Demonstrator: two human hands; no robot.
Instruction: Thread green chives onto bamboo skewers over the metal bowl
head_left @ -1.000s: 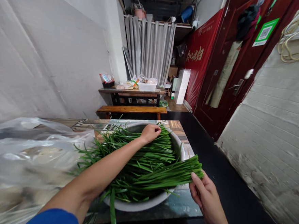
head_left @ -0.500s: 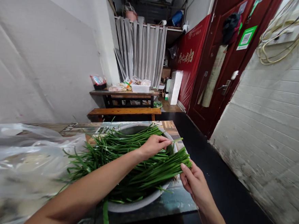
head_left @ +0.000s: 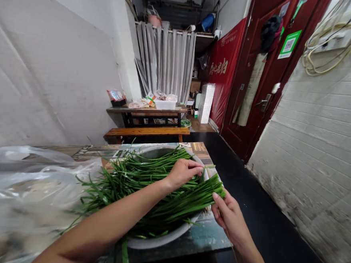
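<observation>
A wide metal basin (head_left: 168,236) stands on the table (head_left: 207,236) in front of me, heaped with long green chives (head_left: 142,175). My left hand (head_left: 184,173) reaches across the heap and pinches a chive stalk near the basin's far right rim. My right hand (head_left: 228,215) is at the basin's right edge, gripping the cut end of a thick chive bundle (head_left: 189,198) that lies slanted over the heap. My left forearm crosses over the leaves.
A crumpled clear plastic bag (head_left: 30,185) covers the table's left side. Beyond stand a wooden bench (head_left: 147,132) and a second table (head_left: 147,111) with packets and a white tub. A dark floor, red door (head_left: 257,73) and white brick wall lie to the right.
My left hand drew back from the far rim toward the right rim and pinched a stalk. My right hand and its bundle shifted slightly left and up in view.
</observation>
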